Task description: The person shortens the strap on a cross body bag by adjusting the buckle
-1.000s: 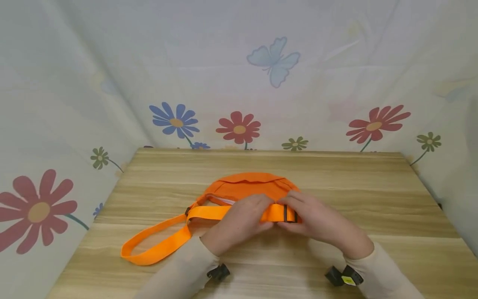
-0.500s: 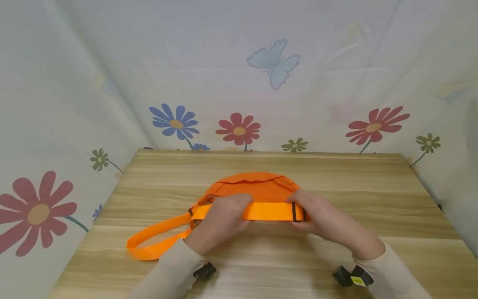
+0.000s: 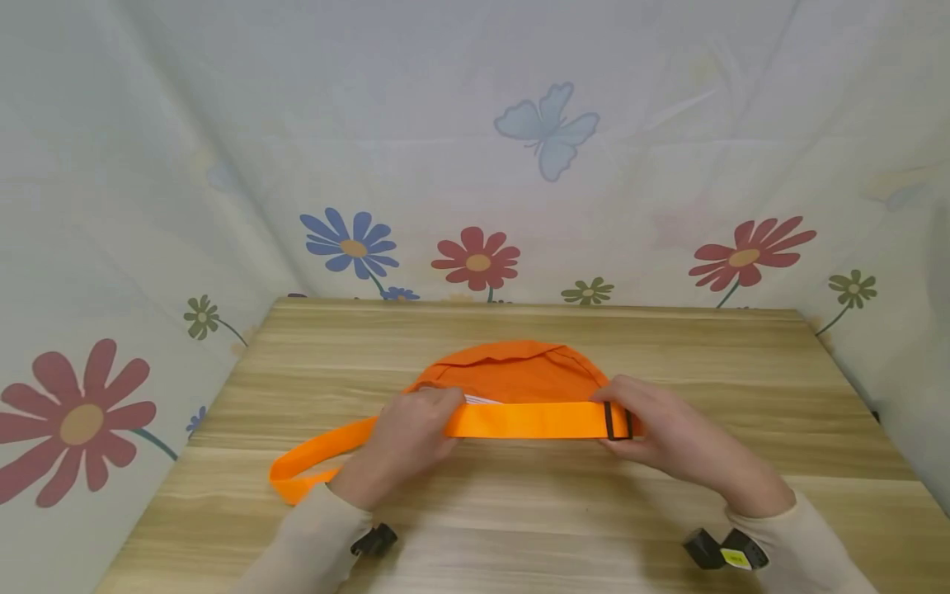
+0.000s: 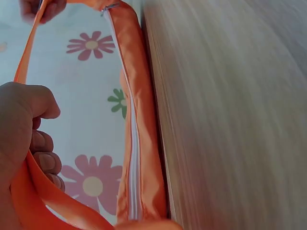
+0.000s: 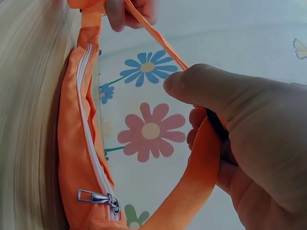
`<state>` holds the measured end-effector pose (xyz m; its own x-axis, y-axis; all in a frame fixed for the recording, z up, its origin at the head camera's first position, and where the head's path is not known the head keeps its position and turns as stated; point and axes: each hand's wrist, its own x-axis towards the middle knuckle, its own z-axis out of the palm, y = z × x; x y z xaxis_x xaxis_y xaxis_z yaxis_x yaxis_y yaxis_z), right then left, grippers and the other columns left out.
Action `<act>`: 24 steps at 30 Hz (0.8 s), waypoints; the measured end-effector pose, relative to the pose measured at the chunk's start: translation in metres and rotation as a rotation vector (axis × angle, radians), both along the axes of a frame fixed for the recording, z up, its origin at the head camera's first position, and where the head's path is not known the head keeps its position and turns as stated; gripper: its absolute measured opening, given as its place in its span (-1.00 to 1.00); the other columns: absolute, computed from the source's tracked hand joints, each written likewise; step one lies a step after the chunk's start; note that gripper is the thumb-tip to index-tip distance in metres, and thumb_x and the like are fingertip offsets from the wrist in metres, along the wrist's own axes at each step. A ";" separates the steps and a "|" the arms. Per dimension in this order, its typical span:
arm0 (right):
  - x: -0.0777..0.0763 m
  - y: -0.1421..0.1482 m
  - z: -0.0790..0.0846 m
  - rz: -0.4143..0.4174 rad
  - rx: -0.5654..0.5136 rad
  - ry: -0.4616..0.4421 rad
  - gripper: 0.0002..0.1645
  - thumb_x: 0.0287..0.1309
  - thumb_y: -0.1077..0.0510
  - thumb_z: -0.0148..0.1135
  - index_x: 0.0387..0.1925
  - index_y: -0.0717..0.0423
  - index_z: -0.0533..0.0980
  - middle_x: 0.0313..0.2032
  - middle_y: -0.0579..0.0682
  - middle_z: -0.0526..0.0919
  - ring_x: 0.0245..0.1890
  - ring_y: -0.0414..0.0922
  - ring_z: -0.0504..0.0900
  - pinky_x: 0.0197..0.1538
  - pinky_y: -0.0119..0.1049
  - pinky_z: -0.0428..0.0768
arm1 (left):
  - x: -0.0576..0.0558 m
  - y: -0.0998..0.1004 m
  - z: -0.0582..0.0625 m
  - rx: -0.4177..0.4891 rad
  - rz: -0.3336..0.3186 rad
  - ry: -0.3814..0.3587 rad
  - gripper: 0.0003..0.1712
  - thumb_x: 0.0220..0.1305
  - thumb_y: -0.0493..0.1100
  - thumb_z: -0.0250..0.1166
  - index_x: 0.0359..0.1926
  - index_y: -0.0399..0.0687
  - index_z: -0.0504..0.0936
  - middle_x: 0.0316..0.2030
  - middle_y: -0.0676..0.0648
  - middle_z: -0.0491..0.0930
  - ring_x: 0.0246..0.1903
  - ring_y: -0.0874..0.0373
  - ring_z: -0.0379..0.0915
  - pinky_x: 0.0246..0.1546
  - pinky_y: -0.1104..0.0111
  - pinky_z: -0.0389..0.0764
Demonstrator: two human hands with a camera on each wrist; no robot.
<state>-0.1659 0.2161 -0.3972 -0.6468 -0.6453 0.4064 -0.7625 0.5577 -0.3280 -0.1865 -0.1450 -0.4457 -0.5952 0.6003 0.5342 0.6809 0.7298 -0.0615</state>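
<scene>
An orange waist bag [image 3: 519, 378] lies on the wooden table, its white zipper [image 4: 135, 163] running along the near side. In front of it the bag's orange strap [image 3: 530, 421] is stretched between both hands. My left hand [image 3: 411, 433] grips the strap with curled fingers, thumb on top. At the right end, my right hand [image 3: 660, 425] pinches the strap beside its black slider buckle [image 3: 611, 421]. In the right wrist view a metal zipper pull [image 5: 96, 196] shows at the bag's near end. Left of my left hand, a loop of strap [image 3: 315, 445] trails over the table.
The wooden table [image 3: 519, 528] reaches back to a pale cloth backdrop [image 3: 416, 148] printed with flowers and a butterfly. Similar cloth hangs along both sides. Each wrist carries a small black camera, with the left camera [image 3: 374, 540] low over the tabletop.
My hands have moved apart, left hand leftward and right hand rightward with the buckle. More strap shows taut between them, and the loop at the left has become smaller.
</scene>
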 end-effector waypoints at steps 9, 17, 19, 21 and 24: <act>0.000 0.016 0.001 -0.013 0.003 0.017 -0.31 -0.10 0.33 0.75 0.08 -0.02 0.61 -0.17 -0.27 0.61 -0.23 -0.37 0.48 -0.23 -0.42 0.64 | 0.001 -0.020 0.000 0.003 0.047 -0.104 -0.59 0.00 -0.30 0.64 -0.18 -0.07 0.61 -0.47 0.05 0.61 -0.57 0.18 0.38 -0.52 0.39 0.57; -0.002 0.030 -0.002 -0.006 -0.001 0.066 -0.33 -0.01 0.24 0.75 0.14 0.00 0.61 -0.12 -0.24 0.64 -0.22 -0.37 0.49 -0.23 -0.42 0.66 | 0.003 -0.031 0.005 0.006 0.074 -0.115 -0.57 -0.06 -0.33 0.60 -0.20 -0.07 0.58 -0.52 0.07 0.53 -0.56 0.16 0.40 -0.54 0.36 0.52; -0.002 0.033 -0.003 -0.008 -0.004 0.067 -0.37 0.06 0.19 0.72 0.16 -0.02 0.61 -0.11 -0.24 0.64 -0.21 -0.37 0.49 -0.22 -0.43 0.65 | 0.002 -0.033 0.005 0.000 0.076 -0.097 -0.57 -0.07 -0.33 0.60 -0.20 -0.08 0.57 -0.51 0.04 0.56 -0.56 0.14 0.42 -0.54 0.33 0.53; -0.001 0.036 -0.002 -0.011 -0.007 0.058 -0.35 0.05 0.19 0.72 0.16 -0.03 0.61 -0.11 -0.25 0.64 -0.22 -0.37 0.49 -0.23 -0.45 0.63 | 0.001 -0.036 0.005 -0.010 0.077 -0.093 -0.57 -0.06 -0.32 0.61 -0.18 -0.09 0.58 -0.48 0.03 0.60 -0.54 0.14 0.44 -0.52 0.32 0.56; 0.000 0.039 -0.002 -0.021 -0.005 0.043 -0.25 -0.08 0.28 0.76 0.17 -0.03 0.61 -0.11 -0.26 0.63 -0.22 -0.37 0.49 -0.23 -0.48 0.62 | 0.000 -0.039 0.005 -0.020 0.073 -0.102 -0.57 -0.03 -0.30 0.60 -0.17 -0.10 0.58 -0.45 0.02 0.63 -0.52 0.13 0.50 -0.49 0.30 0.60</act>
